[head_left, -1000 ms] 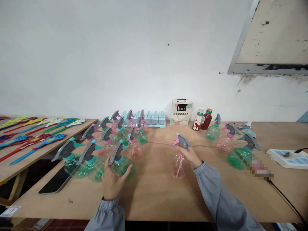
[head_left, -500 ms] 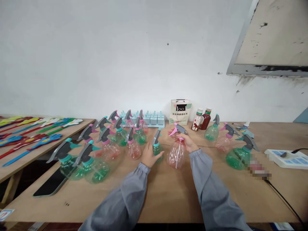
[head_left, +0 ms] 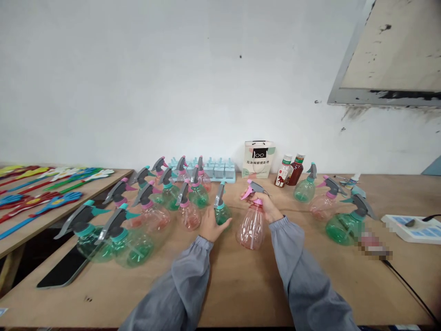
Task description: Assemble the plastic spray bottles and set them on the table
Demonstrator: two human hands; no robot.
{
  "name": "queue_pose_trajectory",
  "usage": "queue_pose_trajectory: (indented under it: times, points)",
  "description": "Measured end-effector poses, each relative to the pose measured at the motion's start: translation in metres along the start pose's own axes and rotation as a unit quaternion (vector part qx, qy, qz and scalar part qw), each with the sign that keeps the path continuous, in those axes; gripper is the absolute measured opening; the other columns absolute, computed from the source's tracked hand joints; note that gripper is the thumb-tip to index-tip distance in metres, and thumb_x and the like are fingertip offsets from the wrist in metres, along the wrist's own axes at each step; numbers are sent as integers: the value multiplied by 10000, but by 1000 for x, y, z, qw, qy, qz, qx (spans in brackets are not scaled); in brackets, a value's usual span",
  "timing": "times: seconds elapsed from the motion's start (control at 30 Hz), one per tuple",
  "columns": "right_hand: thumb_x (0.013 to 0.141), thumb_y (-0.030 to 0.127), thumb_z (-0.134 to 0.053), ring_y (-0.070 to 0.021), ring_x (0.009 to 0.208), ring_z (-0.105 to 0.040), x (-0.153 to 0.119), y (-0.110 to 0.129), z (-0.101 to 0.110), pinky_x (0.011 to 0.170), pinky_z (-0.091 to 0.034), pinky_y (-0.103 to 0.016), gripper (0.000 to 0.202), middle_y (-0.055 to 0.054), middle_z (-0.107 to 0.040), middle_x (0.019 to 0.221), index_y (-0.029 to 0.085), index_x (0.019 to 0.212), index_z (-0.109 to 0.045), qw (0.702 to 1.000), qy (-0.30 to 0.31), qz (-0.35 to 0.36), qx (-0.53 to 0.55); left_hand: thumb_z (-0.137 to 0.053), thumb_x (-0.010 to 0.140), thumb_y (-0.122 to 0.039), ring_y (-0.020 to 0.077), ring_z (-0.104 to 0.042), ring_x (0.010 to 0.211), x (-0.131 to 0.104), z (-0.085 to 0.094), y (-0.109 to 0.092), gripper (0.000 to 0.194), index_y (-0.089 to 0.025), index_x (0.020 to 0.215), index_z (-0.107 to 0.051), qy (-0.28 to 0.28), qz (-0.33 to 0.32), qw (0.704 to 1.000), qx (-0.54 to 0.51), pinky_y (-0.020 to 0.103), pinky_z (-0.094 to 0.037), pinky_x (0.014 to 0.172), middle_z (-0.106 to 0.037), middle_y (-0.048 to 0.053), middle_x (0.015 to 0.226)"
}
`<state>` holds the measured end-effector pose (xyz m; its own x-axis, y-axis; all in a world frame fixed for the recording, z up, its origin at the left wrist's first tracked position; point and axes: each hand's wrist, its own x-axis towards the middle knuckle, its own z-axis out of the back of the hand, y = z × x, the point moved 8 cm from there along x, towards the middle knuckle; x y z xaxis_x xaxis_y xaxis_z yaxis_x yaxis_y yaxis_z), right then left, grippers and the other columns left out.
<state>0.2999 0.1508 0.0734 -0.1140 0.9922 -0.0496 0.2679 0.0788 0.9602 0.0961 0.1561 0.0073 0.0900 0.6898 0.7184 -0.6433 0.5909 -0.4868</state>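
A pink spray bottle [head_left: 251, 230] with a grey and pink trigger head is in my right hand [head_left: 270, 209], whose fingers wrap round its neck from the right and behind. Whether its base touches the table cannot be told. To the left, my left hand [head_left: 212, 224] is open beside a smaller-looking green spray bottle [head_left: 222, 214], thumb stretched across its front. This bottle stands upright; the fingertips on its far side are partly hidden. Several more green and pink spray bottles cluster on the left, the closest pink one [head_left: 189, 217] just beyond my left hand.
At right stand a pink bottle [head_left: 323, 207] and two green ones, near a white power strip [head_left: 413, 228]. A paper bag [head_left: 258, 161], sauce bottles [head_left: 295, 171] and pale-blue moulds [head_left: 219, 172] line the wall. A phone [head_left: 64, 269] lies at left; hand-shaped toys [head_left: 58, 202] cover another table.
The pink bottle in my right hand has come slightly nearer and lower. My left hand stays beside the green bottle, which has not visibly moved. The whole view has shifted a little.
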Motion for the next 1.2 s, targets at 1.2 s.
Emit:
queue_pose_trajectory:
  times: [1.2]
  points:
    - [488,231,-554,-207,717,-661,-19,2,-43,496,-399,-249,124,-54,-735,736,205,584,-627,995,95,11,4,-748,745,-470,344,-593,1237,-2,6,-3,779,-187,1393,-422,48,30,998,5,494,-492,1010,-628,158,1234]
